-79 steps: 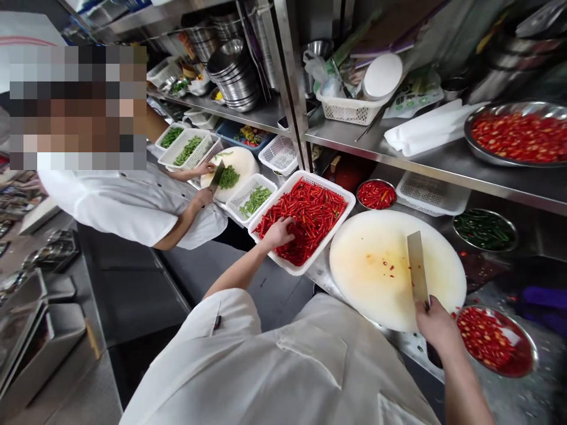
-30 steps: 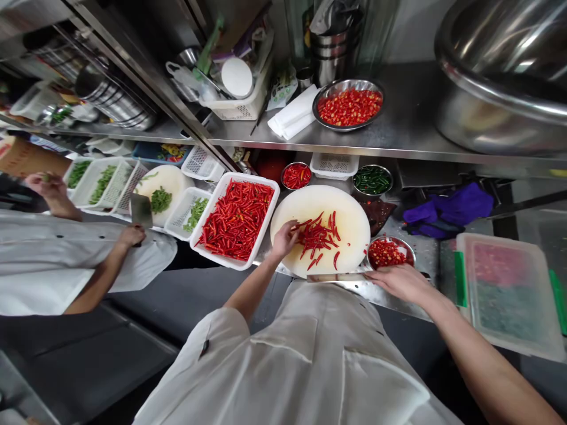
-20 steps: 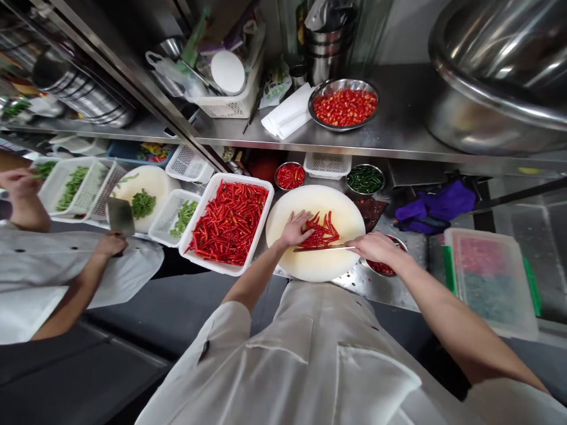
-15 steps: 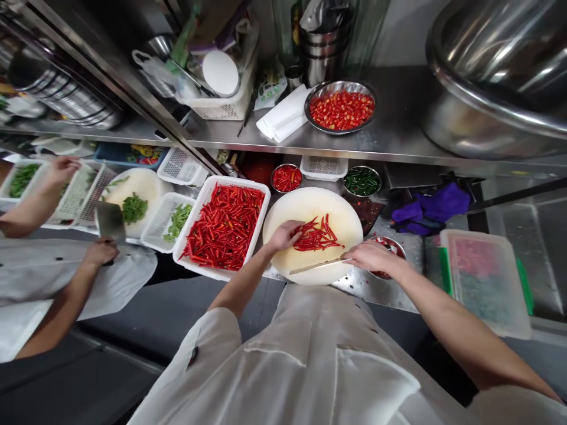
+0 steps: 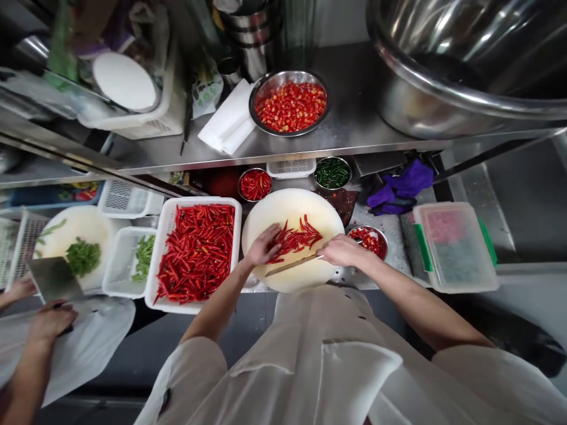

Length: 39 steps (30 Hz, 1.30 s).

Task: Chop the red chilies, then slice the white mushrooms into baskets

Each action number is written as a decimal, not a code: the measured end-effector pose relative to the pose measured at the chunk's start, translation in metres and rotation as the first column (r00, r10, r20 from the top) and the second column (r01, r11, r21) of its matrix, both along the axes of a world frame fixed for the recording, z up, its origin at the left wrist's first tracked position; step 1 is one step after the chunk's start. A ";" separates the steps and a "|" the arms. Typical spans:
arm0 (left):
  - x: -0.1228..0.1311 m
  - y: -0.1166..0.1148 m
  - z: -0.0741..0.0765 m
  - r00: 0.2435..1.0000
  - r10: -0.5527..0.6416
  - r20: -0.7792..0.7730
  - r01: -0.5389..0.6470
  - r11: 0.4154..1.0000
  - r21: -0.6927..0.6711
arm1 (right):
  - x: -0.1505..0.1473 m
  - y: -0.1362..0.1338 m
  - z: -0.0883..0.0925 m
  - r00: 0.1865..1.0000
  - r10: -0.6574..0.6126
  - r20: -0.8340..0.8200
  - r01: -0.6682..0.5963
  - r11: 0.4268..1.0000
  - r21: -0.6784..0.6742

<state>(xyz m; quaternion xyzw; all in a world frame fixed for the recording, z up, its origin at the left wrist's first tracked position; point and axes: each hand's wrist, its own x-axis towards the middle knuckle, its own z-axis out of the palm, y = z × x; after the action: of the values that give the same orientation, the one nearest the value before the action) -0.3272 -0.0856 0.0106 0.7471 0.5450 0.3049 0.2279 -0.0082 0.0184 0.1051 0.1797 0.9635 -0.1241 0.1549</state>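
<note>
On the round white cutting board (image 5: 266,206) lies a loose heap of long red chillies (image 5: 297,238). My left hand (image 5: 264,245) rests at the heap's left end, fingers stretched out and thumb apart, touching the chillies. A knife (image 5: 290,265) is in my right hand (image 5: 340,251), which is closed round its handle. Its blade lies low over the board's near side, below the heap, pointing left. A big white basket (image 5: 153,260) full of whole red chillies (image 5: 199,251) stands left of the board. To the right is a metal bowl (image 5: 384,236) of cut red chilli.
Behind the board are bowls of red chillies (image 5: 255,185) and green chillies (image 5: 332,173). A shelf edge (image 5: 248,159) runs above, carrying a bowl of chopped chilli (image 5: 290,106). At left a co-worker's hand (image 5: 53,321) holds a cleaver (image 5: 54,278). A lidded box (image 5: 456,248) sits right.
The view has shifted to the right and closer. My left hand's fingers have straightened over the chillies. The knife stays in my right hand. The co-worker's other hand has come down near the cleaver.
</note>
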 end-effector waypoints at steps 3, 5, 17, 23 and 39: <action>0.003 0.002 0.001 0.995 -0.098 -0.001 0.098 0.994 -0.055 | -0.007 0.005 -0.001 1.000 0.004 0.011 -0.004 1.000 0.002; 0.003 0.002 0.003 0.997 -0.077 0.014 0.078 0.990 -0.121 | -0.009 0.010 -0.001 1.000 -0.017 0.014 0.017 1.000 0.024; -0.010 -0.021 0.004 0.848 0.528 0.052 -0.519 0.845 -0.130 | 0.111 -0.038 -0.042 0.706 -0.698 -0.122 0.691 0.716 -0.096; 0.040 0.030 0.034 0.973 0.188 -0.134 -0.195 0.980 -0.038 | 0.093 -0.069 -0.055 0.439 -0.891 -0.113 0.876 0.452 -0.166; 0.081 0.039 0.005 0.789 -0.031 -0.613 0.122 0.987 0.107 | 0.051 -0.090 -0.059 0.427 -0.899 -0.091 0.868 0.436 -0.237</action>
<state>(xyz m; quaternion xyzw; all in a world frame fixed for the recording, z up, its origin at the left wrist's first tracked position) -0.2459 -0.0464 0.0153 0.8410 0.5356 0.0763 -0.0011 0.0428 -0.0716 0.0461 0.6325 0.7225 -0.2786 -0.0195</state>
